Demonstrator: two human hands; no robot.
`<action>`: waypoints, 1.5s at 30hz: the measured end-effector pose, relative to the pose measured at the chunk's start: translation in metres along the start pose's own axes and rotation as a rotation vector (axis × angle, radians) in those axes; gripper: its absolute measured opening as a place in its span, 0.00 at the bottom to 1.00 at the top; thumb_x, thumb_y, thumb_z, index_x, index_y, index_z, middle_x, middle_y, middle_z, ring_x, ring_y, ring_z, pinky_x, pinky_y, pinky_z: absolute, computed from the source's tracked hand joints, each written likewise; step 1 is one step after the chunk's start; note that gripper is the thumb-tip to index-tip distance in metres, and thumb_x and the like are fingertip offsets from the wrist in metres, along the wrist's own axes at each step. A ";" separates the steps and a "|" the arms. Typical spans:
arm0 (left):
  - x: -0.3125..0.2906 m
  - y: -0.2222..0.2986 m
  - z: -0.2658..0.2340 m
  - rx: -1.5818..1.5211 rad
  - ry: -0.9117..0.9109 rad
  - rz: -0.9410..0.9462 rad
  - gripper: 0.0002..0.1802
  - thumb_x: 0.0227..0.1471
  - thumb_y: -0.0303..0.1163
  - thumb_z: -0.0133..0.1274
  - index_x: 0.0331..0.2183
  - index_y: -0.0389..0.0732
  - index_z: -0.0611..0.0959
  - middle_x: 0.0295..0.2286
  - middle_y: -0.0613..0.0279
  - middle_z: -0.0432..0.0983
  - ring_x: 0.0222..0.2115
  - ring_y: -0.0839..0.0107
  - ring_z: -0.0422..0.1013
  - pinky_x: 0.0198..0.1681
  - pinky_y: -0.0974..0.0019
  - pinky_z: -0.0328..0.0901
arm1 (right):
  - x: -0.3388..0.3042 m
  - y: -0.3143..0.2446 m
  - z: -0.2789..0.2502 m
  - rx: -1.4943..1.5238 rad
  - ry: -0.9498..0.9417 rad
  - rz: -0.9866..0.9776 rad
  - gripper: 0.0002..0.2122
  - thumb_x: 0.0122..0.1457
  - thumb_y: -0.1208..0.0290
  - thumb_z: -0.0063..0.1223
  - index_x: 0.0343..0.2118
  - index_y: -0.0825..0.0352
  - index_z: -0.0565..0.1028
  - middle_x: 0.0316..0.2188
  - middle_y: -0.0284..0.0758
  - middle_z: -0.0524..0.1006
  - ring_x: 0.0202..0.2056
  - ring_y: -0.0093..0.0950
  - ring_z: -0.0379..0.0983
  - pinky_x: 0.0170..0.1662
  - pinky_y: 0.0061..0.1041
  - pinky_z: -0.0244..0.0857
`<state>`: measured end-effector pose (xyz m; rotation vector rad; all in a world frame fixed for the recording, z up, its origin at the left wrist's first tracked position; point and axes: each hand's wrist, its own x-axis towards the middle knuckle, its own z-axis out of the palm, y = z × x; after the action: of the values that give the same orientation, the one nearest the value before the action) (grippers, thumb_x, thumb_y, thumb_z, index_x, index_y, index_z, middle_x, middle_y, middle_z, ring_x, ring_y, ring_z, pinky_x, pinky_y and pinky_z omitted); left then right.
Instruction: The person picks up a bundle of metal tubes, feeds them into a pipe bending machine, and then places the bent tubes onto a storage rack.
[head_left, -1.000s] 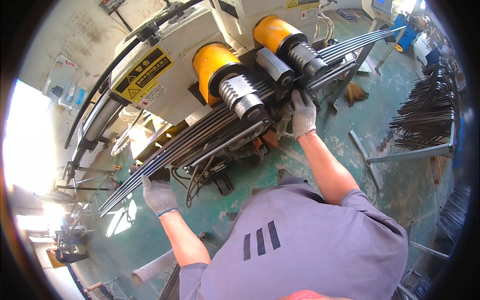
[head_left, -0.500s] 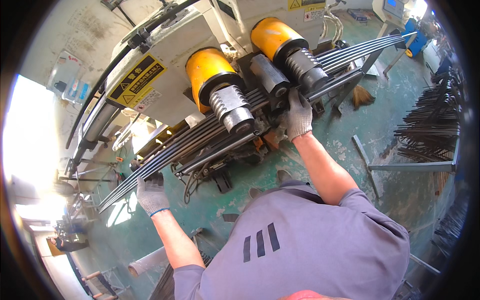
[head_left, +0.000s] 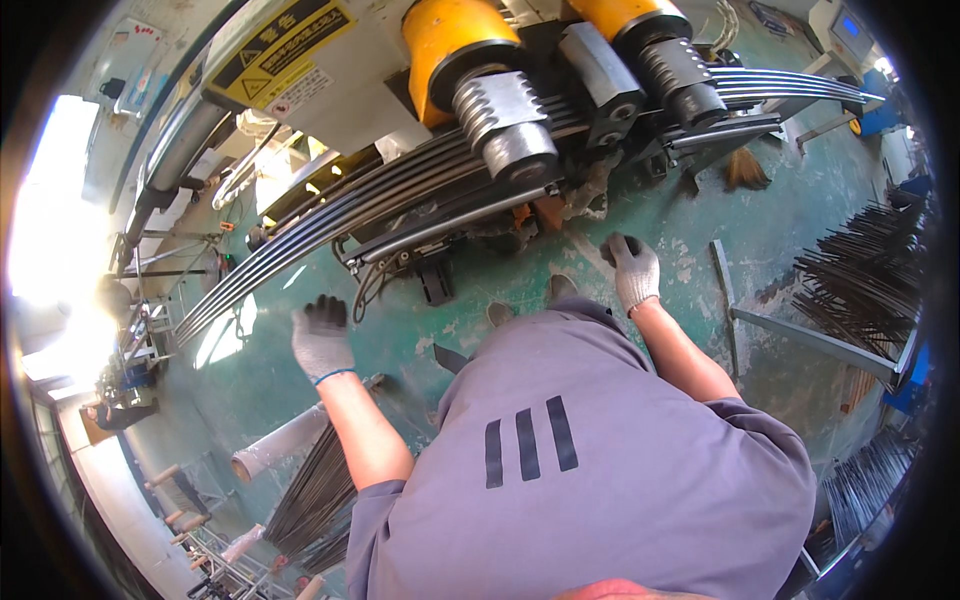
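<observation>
My left hand (head_left: 323,338), in a pale knit glove with dark fingertips, hangs open over the floor with nothing in it. Beyond it, several long thin metal rods (head_left: 262,262) lie side by side along a machine. My right hand (head_left: 633,270), gloved alike, is held short of the machine, touching nothing. Its fingers are loosely curled and apart, with nothing seen between them. Above the rods stand two yellow cylinders (head_left: 455,40) with ridged steel ends (head_left: 503,125). A dark steel block (head_left: 600,75) sits between them.
A stack of dark rods (head_left: 860,270) rests by a metal frame (head_left: 810,343) at the right. More rods (head_left: 312,490) and a wrapped roll (head_left: 280,440) lie at the lower left. A broom head (head_left: 745,170) is on the green floor behind the machine's right end.
Both hands have come away from the machine and rods toward my body. The left hand has let go of the rods; the right has left the steel block. The view has shifted, so the machine sits higher.
</observation>
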<state>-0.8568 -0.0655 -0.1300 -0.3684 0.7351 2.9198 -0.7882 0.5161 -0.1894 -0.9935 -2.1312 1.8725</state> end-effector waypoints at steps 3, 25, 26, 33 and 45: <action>-0.012 -0.030 -0.043 0.213 0.287 -0.014 0.22 0.67 0.48 0.53 0.48 0.37 0.75 0.47 0.46 0.78 0.48 0.44 0.74 0.56 0.38 0.69 | -0.010 0.072 -0.014 -0.172 0.069 0.105 0.18 0.65 0.59 0.58 0.37 0.74 0.82 0.29 0.37 0.84 0.30 0.25 0.77 0.38 0.26 0.70; -0.020 -0.085 -0.045 0.247 0.644 -0.189 0.19 0.66 0.35 0.52 0.55 0.38 0.72 0.48 0.43 0.76 0.44 0.44 0.76 0.48 0.41 0.74 | -0.079 0.172 -0.031 -0.494 0.134 0.352 0.15 0.61 0.63 0.59 0.38 0.73 0.84 0.29 0.37 0.85 0.30 0.27 0.79 0.37 0.30 0.72; -0.019 -0.085 -0.044 0.230 0.603 -0.179 0.20 0.66 0.35 0.51 0.55 0.38 0.72 0.48 0.43 0.76 0.44 0.45 0.76 0.49 0.41 0.74 | -0.076 0.168 -0.032 -0.511 0.114 0.347 0.15 0.61 0.63 0.59 0.39 0.73 0.84 0.29 0.37 0.85 0.30 0.27 0.79 0.37 0.30 0.72; -0.013 -0.104 -0.021 0.201 0.674 -0.142 0.21 0.67 0.38 0.50 0.56 0.40 0.72 0.50 0.46 0.76 0.47 0.45 0.74 0.51 0.42 0.72 | -0.042 0.151 -0.029 -0.662 0.014 0.296 0.19 0.58 0.58 0.59 0.40 0.72 0.85 0.33 0.44 0.86 0.36 0.35 0.83 0.44 0.33 0.73; -0.011 -0.118 -0.025 0.144 0.331 -0.257 0.19 0.64 0.35 0.55 0.52 0.39 0.73 0.45 0.45 0.78 0.42 0.46 0.77 0.44 0.45 0.76 | -0.055 0.144 -0.051 -0.552 0.046 0.395 0.20 0.60 0.57 0.60 0.45 0.71 0.84 0.39 0.45 0.86 0.43 0.37 0.83 0.48 0.33 0.72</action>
<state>-0.8224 0.0252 -0.2017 -0.8733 0.8594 2.5753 -0.6644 0.5300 -0.2937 -1.6474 -2.6409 1.3732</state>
